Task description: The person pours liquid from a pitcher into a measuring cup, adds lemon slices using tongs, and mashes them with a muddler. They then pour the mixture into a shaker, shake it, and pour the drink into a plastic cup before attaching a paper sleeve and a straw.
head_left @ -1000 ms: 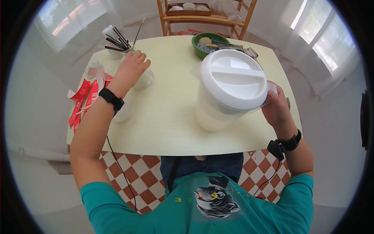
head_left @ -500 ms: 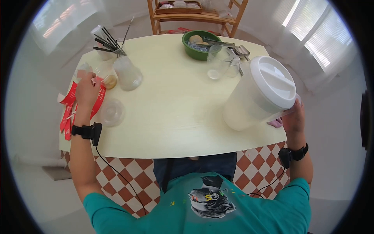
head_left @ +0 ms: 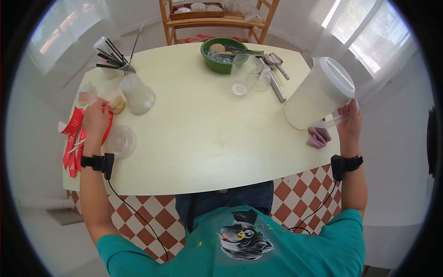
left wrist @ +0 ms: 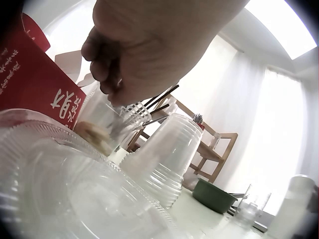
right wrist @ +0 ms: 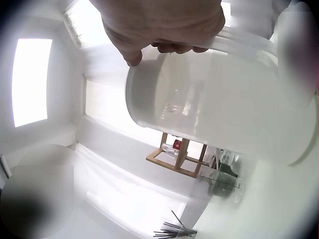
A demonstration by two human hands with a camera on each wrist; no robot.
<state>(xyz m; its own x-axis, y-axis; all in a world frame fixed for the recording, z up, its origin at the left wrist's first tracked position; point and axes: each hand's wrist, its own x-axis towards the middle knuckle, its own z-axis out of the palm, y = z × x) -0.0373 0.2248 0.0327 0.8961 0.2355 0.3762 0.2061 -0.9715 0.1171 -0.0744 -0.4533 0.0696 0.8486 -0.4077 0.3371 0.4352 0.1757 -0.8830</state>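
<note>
My right hand [head_left: 349,124] grips the handle of a large translucent pitcher [head_left: 309,94] with a white lid [head_left: 338,76], at the table's right side. The right wrist view shows fingers curled behind the pitcher's side [right wrist: 239,99]. On the left, my left hand [head_left: 95,121] has its fingers curled, with the fingertips right at a clear cup [left wrist: 97,114] that has something brownish [head_left: 118,105] low in it. I cannot tell what the left fingers hold. Beside them lie red printed paper strips [head_left: 71,138]. A clear domed lid [head_left: 121,142] is nearest the left wrist.
Upside-down stacked clear cups [head_left: 137,96] and a jar of black straws [head_left: 122,64] stand at the back left. Farther right are a green bowl [head_left: 217,67], a clear measuring jug [head_left: 244,76], a metal scoop [head_left: 273,60] and a mauve cloth [head_left: 318,137].
My left hand has moved from above the stacked cups left to the cup by the red strips. The pitcher has shifted right and back, uncovering the jug and cloth; my right hand keeps its handle.
</note>
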